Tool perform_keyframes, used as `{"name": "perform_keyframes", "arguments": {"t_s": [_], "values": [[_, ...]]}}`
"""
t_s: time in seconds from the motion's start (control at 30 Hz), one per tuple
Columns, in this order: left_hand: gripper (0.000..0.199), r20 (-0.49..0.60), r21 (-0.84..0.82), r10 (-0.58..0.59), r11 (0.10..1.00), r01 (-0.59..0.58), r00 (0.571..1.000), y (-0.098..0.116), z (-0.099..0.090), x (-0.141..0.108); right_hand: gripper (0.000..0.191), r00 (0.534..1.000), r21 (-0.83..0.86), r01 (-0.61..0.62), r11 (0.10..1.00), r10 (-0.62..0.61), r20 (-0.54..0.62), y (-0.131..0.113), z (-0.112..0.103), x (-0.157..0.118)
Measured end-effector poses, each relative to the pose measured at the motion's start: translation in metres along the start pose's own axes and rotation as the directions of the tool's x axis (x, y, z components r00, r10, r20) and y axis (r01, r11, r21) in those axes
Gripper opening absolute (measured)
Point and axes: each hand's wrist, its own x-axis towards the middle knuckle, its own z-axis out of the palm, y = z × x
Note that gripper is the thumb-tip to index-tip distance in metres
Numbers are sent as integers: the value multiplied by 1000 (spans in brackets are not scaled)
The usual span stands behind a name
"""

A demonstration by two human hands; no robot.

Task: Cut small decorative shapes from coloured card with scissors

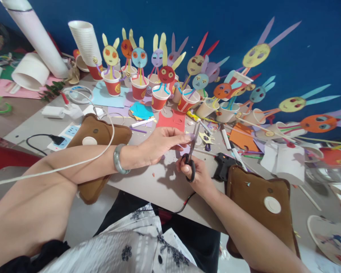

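Observation:
My right hand [197,172] grips a pair of scissors [192,153] by the black handles, with the blades pointing up and away from me. Beside the blades, the thumb and fingers of my left hand [156,146] are pinched together. Whatever they hold is too small or hidden to make out. Both hands are above the grey table [147,182], where small scraps lie. Just beyond the hands is a red sheet of paper [173,120] with cut-outs. A pale yellow paper offcut [207,138] lies to the right of the scissors.
Paper rabbit figures in cups [111,81] line the blue wall. A black glue gun [226,167] and a brown cushion [258,204] are at right. Another brown cushion [102,131] lies under my left arm, near a power strip [65,136]. A white cable [74,165] crosses that arm.

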Motion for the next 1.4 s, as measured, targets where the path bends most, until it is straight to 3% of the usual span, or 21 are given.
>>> {"name": "perform_keyframes", "arguments": {"t_s": [1.4], "values": [[20,47,121,132,983,-136,990,8,-1,-8,64,996,27,-21,999,19,89,-8,-10,-5]]}}
